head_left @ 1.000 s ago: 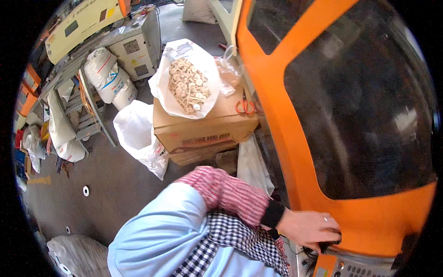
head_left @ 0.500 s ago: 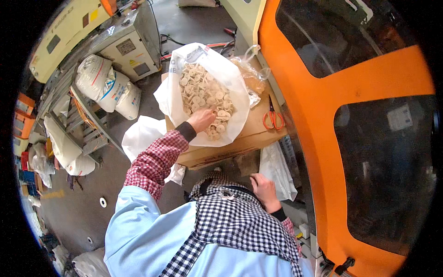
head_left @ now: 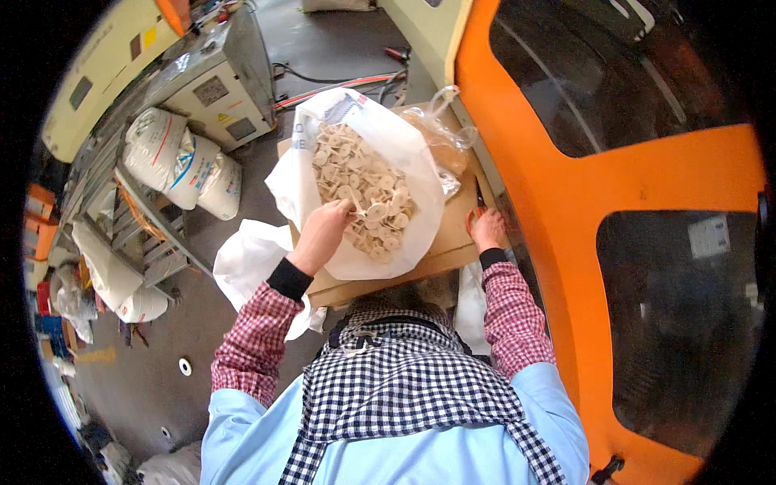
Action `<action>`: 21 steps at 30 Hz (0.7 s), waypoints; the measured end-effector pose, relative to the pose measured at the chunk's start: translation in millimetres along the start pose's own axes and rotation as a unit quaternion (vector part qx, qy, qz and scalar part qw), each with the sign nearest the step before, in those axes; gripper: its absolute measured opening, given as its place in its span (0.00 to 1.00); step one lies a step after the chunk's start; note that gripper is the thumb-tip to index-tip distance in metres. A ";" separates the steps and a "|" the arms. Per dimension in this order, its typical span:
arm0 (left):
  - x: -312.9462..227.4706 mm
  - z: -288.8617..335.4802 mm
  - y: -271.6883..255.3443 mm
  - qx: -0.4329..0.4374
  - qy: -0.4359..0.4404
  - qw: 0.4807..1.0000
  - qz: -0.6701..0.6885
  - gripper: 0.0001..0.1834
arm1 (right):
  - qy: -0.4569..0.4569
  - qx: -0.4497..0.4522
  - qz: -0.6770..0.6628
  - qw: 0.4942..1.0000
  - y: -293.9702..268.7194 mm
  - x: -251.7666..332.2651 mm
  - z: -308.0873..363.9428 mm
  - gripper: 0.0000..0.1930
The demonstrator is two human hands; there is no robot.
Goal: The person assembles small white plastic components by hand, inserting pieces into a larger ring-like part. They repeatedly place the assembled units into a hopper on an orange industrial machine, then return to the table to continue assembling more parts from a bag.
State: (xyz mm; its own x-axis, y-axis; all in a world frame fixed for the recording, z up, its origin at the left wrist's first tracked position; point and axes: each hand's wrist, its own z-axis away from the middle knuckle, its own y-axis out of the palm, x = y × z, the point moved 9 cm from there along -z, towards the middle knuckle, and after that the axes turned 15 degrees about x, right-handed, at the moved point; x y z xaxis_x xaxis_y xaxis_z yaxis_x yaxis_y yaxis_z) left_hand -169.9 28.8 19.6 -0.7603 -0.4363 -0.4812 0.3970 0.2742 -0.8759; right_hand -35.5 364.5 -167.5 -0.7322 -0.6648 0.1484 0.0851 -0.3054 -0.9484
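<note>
My left hand (head_left: 322, 236) is over the near left side of an open white sack (head_left: 416, 234). Its fingertips pinch one of the small beige disc-shaped pieces (head_left: 377, 212), which seem to have short stems. The sack holds a heap of such pieces and stands on a cardboard box (head_left: 453, 252). At the box's right edge, my right hand (head_left: 487, 229) closes on the orange-handled scissors (head_left: 472, 218). Most of the handles are hidden under that hand, while part of the dark blades shows beyond it.
A clear plastic bag (head_left: 440, 133) lies behind the sack, close to the orange machine door (head_left: 550, 178) on the right. Full white sacks (head_left: 182, 162) are stacked at the left beside a metal rack (head_left: 158, 222). Cables (head_left: 339, 83) cross the floor behind.
My right hand has risen from beside my apron to the scissors and closed on them. The left hand has drawn back a little toward the sack's near left side, pinching a piece.
</note>
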 end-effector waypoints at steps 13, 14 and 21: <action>10.7 68.5 -6.5 -0.133 -0.183 0.908 0.353 0.08 | -0.224 0.331 -0.608 0.686 -46.0 70.4 127.2 0.14; 10.4 67.3 -6.7 -0.138 -0.178 0.906 0.357 0.08 | -0.228 0.389 -0.605 0.656 -37.8 78.2 135.1 0.15; 4.7 68.6 -16.3 -0.157 -0.150 0.912 0.349 0.08 | -0.452 0.345 -0.232 0.789 -79.4 159.5 172.6 0.19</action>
State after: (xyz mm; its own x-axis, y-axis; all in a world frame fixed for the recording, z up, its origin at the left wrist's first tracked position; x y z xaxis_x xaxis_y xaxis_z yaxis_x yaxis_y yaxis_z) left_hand -144.6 -36.5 29.2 -0.1859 -0.2630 -0.9467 0.5275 0.7862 -0.3220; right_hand -42.4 165.0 -20.2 -0.0376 -0.4906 0.8706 0.5260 -0.7505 -0.4002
